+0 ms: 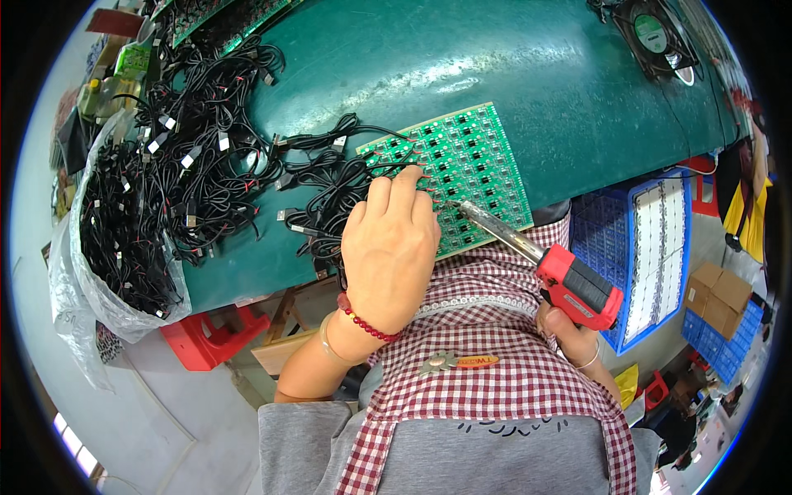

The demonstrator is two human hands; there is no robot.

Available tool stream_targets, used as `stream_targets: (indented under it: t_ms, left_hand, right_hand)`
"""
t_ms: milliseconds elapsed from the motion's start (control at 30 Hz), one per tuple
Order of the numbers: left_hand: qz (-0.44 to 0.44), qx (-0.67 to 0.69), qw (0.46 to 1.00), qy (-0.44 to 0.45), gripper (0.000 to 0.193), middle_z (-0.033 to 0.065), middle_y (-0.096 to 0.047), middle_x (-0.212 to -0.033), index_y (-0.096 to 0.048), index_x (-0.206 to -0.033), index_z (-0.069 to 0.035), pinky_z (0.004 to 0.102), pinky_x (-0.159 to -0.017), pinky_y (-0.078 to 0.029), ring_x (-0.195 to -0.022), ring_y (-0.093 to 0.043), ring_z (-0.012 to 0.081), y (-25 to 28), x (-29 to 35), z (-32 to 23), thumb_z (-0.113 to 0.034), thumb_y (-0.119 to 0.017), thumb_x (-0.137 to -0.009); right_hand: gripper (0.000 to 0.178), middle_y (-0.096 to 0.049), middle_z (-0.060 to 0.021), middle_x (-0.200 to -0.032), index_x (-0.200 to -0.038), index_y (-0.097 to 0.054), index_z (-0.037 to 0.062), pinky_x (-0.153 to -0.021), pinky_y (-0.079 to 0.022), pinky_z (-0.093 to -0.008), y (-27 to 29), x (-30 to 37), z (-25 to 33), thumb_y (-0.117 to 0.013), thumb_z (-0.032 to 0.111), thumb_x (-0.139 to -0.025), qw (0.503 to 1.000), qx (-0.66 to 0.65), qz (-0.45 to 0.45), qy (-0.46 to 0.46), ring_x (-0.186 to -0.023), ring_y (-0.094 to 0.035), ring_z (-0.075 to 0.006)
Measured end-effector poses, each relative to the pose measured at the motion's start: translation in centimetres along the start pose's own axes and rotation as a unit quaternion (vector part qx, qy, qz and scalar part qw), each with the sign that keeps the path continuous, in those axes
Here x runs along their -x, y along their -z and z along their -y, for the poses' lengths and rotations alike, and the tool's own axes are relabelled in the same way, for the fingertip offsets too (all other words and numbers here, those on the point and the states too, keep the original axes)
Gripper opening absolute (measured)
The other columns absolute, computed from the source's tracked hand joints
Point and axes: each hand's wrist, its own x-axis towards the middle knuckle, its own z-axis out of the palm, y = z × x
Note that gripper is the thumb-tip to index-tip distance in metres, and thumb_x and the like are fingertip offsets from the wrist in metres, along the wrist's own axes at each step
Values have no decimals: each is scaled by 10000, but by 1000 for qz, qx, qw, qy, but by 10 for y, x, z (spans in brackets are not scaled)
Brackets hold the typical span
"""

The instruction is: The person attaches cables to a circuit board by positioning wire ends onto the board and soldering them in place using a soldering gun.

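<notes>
A green circuit board with rows of small black parts lies at the table's near edge. My left hand is closed over its left side, fingers bent down around a thin cable's end; the grip itself is partly hidden. Beneath and left of that hand lies a bunch of black USB cables, with several red wire ends on the board. My right hand grips a red and black soldering gun. Its metal barrel points up and left, and the tip is at the board beside my left fingertips.
A large heap of black cables covers the left of the green table, beside a cable-filled clear plastic bag. More circuit boards lie far left. A fan stands far right. Blue crates and a red stool are below.
</notes>
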Motion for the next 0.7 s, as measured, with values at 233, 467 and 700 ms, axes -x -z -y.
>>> stream_targets:
  t_ms: [233, 467, 700]
  left_hand:
    - [2, -11, 1000, 2, 140, 53, -595, -1061, -556, -757, -48, 337, -683, -466, -857, -542, 225, -3, 0, 0, -46, -668, -673]
    - [8, -14, 1000, 6, 143, 53, -594, -1065, -562, -764, -46, 337, -694, -462, -868, -541, 224, -4, 0, 0, -50, -672, -674]
    - [17, -19, 1000, 3, 142, 53, -589, -1071, -566, -768, -44, 337, -699, -458, -879, -538, 224, -3, -1, 0, -55, -673, -677]
  right_hand:
    - [241, -638, -37, -913, -1020, -628, 31, -749, -483, -293, -3, -3, 7, -719, 134, -822, 1000, 19, 7, -8, -833, -597, -134]
    - [252, -628, -31, -912, -1039, -617, 37, -742, -474, -290, -4, -3, 6, -710, 154, -836, 999, 33, 25, -9, -827, -586, -131]
    - [223, -626, -30, -905, -1031, -620, 32, -736, -475, -292, 2, -1, 2, -692, 125, -842, 998, 46, 48, 21, -818, -585, -131]
